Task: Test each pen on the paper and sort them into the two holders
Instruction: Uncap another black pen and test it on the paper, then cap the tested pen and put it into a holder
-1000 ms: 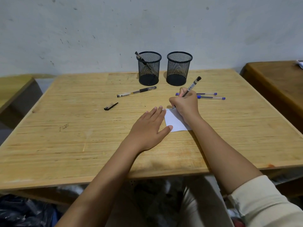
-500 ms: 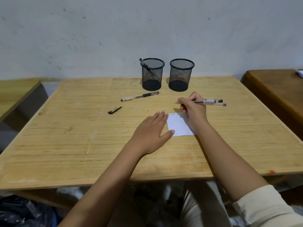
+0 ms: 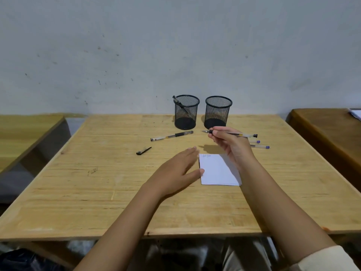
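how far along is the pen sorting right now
Done: one black pen stands in the left black mesh holder, and the white paper shows scribbles at its top corner. In hand: the right hand pinches an uncapped clear pen, not yet sorted. Left: the clear black-grip pen and two blue-capped pens lying on the wooden table; the right mesh holder looks empty.

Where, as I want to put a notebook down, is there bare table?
Bare: the table's left side, left of the pen cap; its right side, past the blue pens and paper. Crowded: the middle, around the left holder, right holder and black pen.
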`<action>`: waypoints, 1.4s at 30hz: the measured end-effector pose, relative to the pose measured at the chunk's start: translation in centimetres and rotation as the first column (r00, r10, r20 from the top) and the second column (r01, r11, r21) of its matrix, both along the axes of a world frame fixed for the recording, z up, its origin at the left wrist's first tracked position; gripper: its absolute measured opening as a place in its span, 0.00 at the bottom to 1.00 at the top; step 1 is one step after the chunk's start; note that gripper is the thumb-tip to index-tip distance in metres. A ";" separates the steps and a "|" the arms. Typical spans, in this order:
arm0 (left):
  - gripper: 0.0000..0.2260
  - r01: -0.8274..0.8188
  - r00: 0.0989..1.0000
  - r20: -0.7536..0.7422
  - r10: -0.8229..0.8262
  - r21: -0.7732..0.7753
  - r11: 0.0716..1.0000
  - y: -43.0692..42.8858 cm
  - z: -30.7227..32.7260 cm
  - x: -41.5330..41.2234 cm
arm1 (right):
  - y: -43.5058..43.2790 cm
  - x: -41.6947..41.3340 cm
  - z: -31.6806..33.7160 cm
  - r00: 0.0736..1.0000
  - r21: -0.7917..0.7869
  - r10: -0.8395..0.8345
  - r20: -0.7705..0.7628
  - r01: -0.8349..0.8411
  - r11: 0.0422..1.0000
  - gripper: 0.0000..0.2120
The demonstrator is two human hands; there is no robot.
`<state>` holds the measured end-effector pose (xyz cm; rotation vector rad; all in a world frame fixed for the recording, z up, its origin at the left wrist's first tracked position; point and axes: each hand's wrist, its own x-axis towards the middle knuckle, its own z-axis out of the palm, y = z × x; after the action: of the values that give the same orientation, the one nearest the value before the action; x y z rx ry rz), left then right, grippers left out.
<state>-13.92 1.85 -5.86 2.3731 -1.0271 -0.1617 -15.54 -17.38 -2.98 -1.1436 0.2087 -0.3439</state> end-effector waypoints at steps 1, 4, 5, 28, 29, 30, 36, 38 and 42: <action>0.28 -0.059 0.998 0.008 0.060 -0.069 0.996 0.5 0.3 0.3 | 0.1 0.1 0.2 1.000 0.010 0.019 0.006 -0.019 1.000 0.07; 0.23 -0.293 0.955 -0.019 0.298 -0.243 0.925 2.6 0.8 2.0 | 0.5 0.1 0.7 0.998 0.012 0.067 0.017 -0.068 0.998 0.05; 0.22 -0.356 0.931 -0.021 0.364 -0.260 0.897 3.6 0.9 2.6 | 0.7 0.1 0.9 0.997 0.007 0.080 0.022 -0.080 0.997 0.05; 0.11 -0.387 0.919 -0.322 0.229 -0.613 0.689 3.6 1.9 2.8 | 4.4 0.0 1.0 0.981 -0.045 0.192 -0.016 -0.193 0.980 0.07; 0.10 -0.371 0.924 -0.321 0.209 -0.615 0.696 3.4 2.1 2.7 | 4.4 0.0 1.0 0.979 -0.052 0.201 -0.015 -0.202 0.978 0.07; 0.10 -0.359 0.927 -0.321 0.192 -0.618 0.700 3.3 2.3 2.7 | 4.4 0.0 1.1 0.977 -0.061 0.214 -0.017 -0.215 0.975 0.06; 0.07 -0.368 0.909 -0.405 0.093 -0.679 0.635 2.3 3.1 2.5 | 4.2 -0.2 1.3 0.960 -0.114 0.279 -0.021 -0.280 0.953 0.08; 0.07 -0.381 0.896 -0.439 0.062 -0.691 0.615 2.0 3.2 2.2 | 4.0 -0.3 1.4 0.955 -0.122 0.296 -0.019 -0.296 0.947 0.08; 0.06 -0.376 0.893 -0.450 0.032 -0.703 0.603 1.6 3.4 1.8 | 3.8 -0.2 1.6 0.951 -0.124 0.310 -0.014 -0.309 0.943 0.09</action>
<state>-12.10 3.44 -2.46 1.5260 -0.4482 -0.0734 -15.73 -13.59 -1.42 -1.2771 -0.0004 -0.0815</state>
